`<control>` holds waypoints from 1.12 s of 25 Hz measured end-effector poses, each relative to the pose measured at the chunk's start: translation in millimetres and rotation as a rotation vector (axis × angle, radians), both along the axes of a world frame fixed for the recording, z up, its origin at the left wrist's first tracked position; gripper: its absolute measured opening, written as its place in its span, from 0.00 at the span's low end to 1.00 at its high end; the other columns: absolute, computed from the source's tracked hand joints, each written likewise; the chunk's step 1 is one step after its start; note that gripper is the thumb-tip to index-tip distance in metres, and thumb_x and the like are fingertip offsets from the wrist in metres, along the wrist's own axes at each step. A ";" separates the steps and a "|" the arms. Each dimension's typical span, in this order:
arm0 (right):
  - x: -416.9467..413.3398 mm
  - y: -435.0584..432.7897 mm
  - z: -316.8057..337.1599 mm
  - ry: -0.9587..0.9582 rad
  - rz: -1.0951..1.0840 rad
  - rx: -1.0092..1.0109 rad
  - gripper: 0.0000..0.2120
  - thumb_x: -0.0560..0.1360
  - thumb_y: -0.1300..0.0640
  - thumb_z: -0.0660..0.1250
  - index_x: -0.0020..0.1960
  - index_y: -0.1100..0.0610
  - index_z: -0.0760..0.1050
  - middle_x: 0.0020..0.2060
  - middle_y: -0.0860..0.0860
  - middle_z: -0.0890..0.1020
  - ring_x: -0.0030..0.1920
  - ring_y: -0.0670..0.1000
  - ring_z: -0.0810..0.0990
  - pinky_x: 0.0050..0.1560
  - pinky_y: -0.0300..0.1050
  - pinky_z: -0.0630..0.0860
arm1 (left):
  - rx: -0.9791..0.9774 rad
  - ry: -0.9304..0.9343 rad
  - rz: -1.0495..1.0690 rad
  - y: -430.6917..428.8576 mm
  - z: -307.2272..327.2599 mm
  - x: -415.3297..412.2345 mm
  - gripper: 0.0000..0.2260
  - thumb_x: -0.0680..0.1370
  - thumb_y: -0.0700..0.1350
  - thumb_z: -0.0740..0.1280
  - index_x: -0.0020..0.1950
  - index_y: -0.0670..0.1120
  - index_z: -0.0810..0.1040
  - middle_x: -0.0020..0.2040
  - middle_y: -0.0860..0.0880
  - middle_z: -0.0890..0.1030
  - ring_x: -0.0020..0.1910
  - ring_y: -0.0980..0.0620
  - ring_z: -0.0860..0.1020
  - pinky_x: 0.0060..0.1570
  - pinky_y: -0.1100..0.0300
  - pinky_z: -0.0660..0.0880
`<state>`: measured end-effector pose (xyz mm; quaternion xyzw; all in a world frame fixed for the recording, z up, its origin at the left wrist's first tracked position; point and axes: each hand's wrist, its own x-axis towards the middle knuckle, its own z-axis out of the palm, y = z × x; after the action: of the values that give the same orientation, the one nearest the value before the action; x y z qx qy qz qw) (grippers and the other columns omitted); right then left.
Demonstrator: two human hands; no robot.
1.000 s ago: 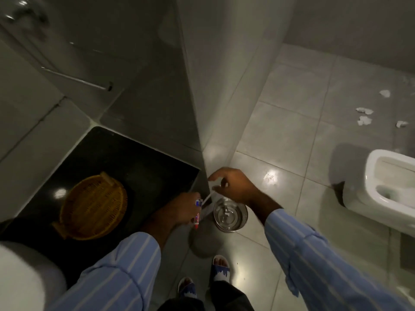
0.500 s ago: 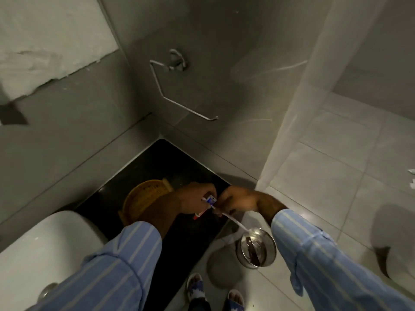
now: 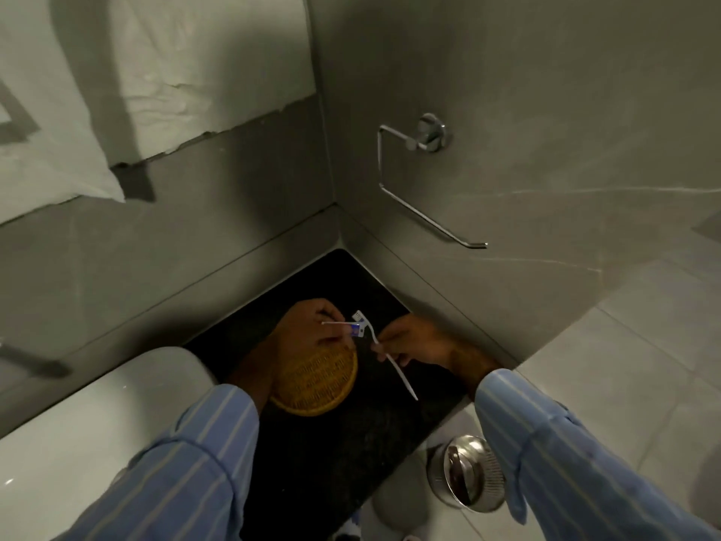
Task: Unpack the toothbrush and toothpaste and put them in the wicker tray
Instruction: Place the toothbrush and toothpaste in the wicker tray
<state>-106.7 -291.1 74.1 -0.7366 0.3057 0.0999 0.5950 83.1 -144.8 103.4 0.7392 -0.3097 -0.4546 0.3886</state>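
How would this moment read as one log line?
right hand: holds toothbrush | left hand: holds toothpaste | wicker tray: empty

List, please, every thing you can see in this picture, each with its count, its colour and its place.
toothbrush: 1, white, held in the right hand above the counter
toothpaste: 1, small, white with blue, held in the left hand
wicker tray: 1, yellow-brown, on the counter, partly under the left hand
counter: 1, black, in the wall corner
towel ring: 1, chrome, on the grey wall on the right
bin: 1, shiny metal, round, on the floor below the right arm
basin: 1, white, lower left
floor: grey tiles, right
left hand: 1, over the tray
right hand: 1, right of the tray
sleeves: 2, blue with light stripes, bottom
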 end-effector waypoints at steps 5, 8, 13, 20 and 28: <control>58.4 5.9 -13.8 -0.007 -0.103 -0.022 0.11 0.77 0.60 0.68 0.52 0.68 0.82 0.42 0.61 0.86 0.36 0.48 0.85 0.37 0.40 0.83 | 0.077 -0.098 0.217 27.1 -22.3 53.4 0.05 0.69 0.38 0.78 0.43 0.42 0.85 0.43 0.40 0.86 0.36 0.51 0.83 0.34 0.65 0.81; 94.2 14.4 -22.4 0.002 -0.077 -0.087 0.10 0.77 0.60 0.68 0.54 0.66 0.82 0.46 0.60 0.86 0.43 0.55 0.86 0.43 0.44 0.84 | 0.216 -0.082 0.202 36.2 -39.1 77.1 0.08 0.73 0.35 0.74 0.51 0.35 0.82 0.52 0.32 0.83 0.41 0.43 0.84 0.43 0.54 0.84; 152.1 33.0 -47.5 0.080 -0.041 -0.151 0.10 0.76 0.64 0.69 0.56 0.63 0.81 0.53 0.58 0.84 0.50 0.53 0.85 0.53 0.48 0.83 | 0.437 -0.381 -0.010 35.9 -57.9 102.4 0.14 0.68 0.44 0.80 0.51 0.40 0.85 0.52 0.43 0.85 0.47 0.47 0.84 0.43 0.61 0.79; 204.6 46.2 -98.1 0.318 0.061 -0.260 0.11 0.79 0.62 0.64 0.58 0.65 0.80 0.57 0.60 0.82 0.56 0.57 0.82 0.61 0.53 0.79 | 0.517 -0.408 -0.229 23.7 -88.7 121.5 0.15 0.73 0.46 0.76 0.58 0.43 0.86 0.59 0.46 0.84 0.58 0.48 0.81 0.61 0.57 0.77; 230.2 47.6 -133.1 0.535 0.011 -0.301 0.07 0.78 0.55 0.66 0.49 0.59 0.75 0.44 0.54 0.76 0.40 0.49 0.76 0.46 0.43 0.73 | 0.478 -0.491 -0.150 5.3 -108.3 119.6 0.12 0.79 0.40 0.67 0.61 0.39 0.79 0.59 0.40 0.81 0.58 0.44 0.80 0.62 0.50 0.76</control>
<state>123.5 -243.5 -59.0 -0.7657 0.4589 0.2468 0.3770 202.7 -139.5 -4.9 0.8717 -0.3322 -0.3503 0.0841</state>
